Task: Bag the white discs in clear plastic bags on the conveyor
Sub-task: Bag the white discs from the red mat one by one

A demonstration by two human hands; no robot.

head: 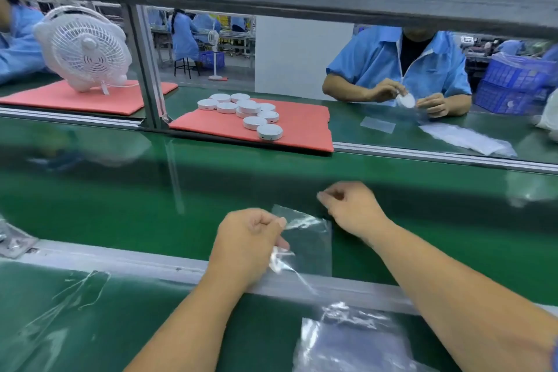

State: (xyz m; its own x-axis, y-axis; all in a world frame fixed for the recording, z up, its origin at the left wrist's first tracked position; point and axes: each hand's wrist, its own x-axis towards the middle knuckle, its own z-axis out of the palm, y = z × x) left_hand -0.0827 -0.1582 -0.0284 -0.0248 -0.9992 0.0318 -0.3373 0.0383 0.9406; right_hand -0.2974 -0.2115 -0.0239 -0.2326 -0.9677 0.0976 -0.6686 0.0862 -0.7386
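Two hands hold one clear bag [308, 241] above the green belt [120, 202]. The left hand [246, 243] has a closed grip pinching the bag's near-left edge; the right hand [351, 208] is closed at its far-right corner. The bag's long axis runs away from the person. White discs [244, 113] sit apart on a red mat [302, 130] on the far worktop [422, 136].

White discs [245, 112] clustered; clear bag [311, 246] empty.
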